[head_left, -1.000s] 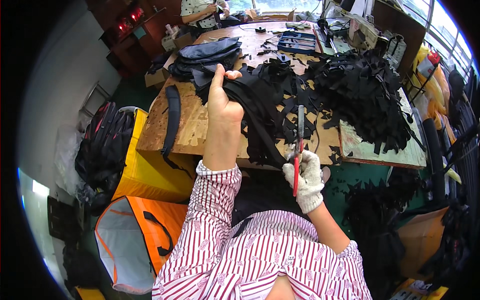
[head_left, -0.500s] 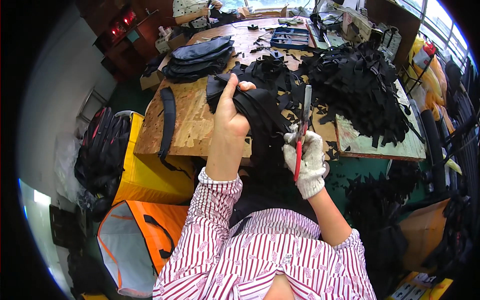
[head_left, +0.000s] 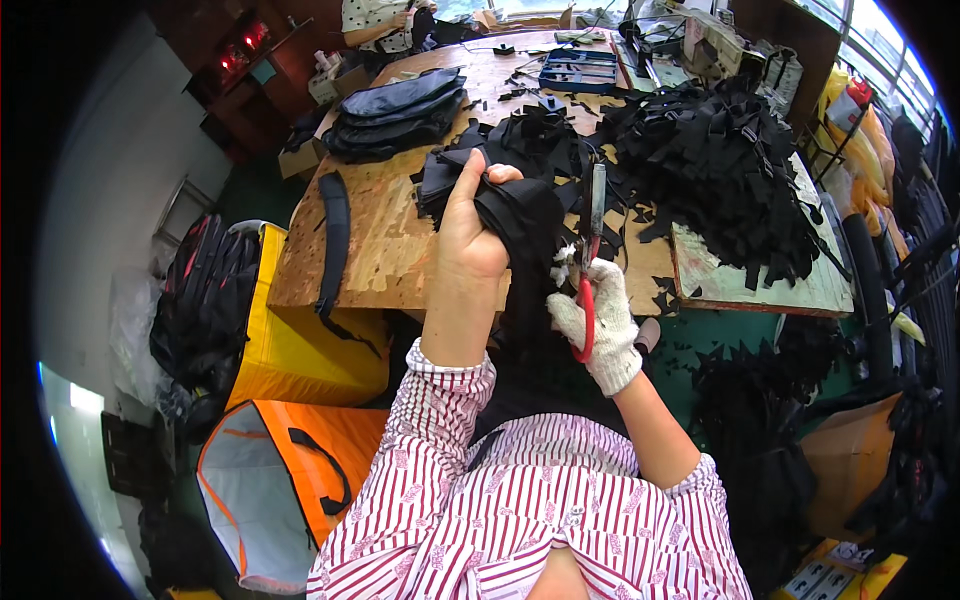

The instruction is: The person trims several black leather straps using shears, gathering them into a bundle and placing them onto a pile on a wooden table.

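Observation:
My left hand (head_left: 472,240) is bare and closed around a bundle of black fabric (head_left: 528,225), its thumb pressed on top. The cloth hangs down to the right, over the table's near edge. In a white knitted glove, my right hand (head_left: 610,340) grips a pair of red-handled scissors (head_left: 596,205). The blades point away from me, just right of the cloth, and look closed or nearly so. Behind the bundle lie black fabric scraps (head_left: 540,140).
A heap of black webbing strips (head_left: 710,170) covers the right of the wooden table (head_left: 385,275). Stacked black panels (head_left: 395,115), a padded strap (head_left: 335,235) and a blue tray (head_left: 578,73) lie around. An orange bag (head_left: 350,440) stands at lower left; another person (head_left: 375,22) sits beyond the table.
My left hand has shifted slightly right with the fabric. My right hand has come a little left and turned the scissors, bringing the blades closer to the cloth.

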A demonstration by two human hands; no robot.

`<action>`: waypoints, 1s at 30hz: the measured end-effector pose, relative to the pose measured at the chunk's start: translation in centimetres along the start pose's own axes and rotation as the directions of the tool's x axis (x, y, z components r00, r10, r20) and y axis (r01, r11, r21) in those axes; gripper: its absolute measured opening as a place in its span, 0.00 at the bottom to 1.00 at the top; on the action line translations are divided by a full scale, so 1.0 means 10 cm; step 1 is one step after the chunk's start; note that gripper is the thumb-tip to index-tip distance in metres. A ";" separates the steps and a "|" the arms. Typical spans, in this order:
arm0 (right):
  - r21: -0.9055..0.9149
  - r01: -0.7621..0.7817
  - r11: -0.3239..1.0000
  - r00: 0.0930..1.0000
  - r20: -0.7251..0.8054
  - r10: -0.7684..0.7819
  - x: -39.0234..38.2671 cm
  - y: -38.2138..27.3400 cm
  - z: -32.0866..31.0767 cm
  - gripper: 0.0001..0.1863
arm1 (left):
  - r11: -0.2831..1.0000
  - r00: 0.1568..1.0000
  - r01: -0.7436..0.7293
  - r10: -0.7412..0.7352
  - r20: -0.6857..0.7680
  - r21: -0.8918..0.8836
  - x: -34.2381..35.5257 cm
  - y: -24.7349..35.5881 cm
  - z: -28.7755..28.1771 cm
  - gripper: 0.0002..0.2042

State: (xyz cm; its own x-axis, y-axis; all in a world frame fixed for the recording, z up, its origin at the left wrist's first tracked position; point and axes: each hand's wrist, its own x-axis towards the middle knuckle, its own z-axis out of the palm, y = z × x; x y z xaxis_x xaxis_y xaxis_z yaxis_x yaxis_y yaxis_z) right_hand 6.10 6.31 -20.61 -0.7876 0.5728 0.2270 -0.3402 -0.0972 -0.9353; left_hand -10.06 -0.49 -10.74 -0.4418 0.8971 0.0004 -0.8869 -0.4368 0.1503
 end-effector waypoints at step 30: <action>0.244 -0.216 0.946 0.971 0.153 0.182 -0.02 -0.17 -0.13 0.16 | 0.975 0.965 -0.191 0.208 -0.160 0.117 -0.03 -0.10 0.01 0.12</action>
State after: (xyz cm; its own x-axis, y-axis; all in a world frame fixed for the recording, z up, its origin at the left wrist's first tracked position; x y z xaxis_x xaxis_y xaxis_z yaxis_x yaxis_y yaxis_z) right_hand 7.47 7.46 -19.46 -0.9057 0.4140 0.0915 -0.2768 -0.4139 -0.8672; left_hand -9.08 -0.33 -10.81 -0.6323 0.7644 -0.1261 -0.7644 -0.5891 0.2620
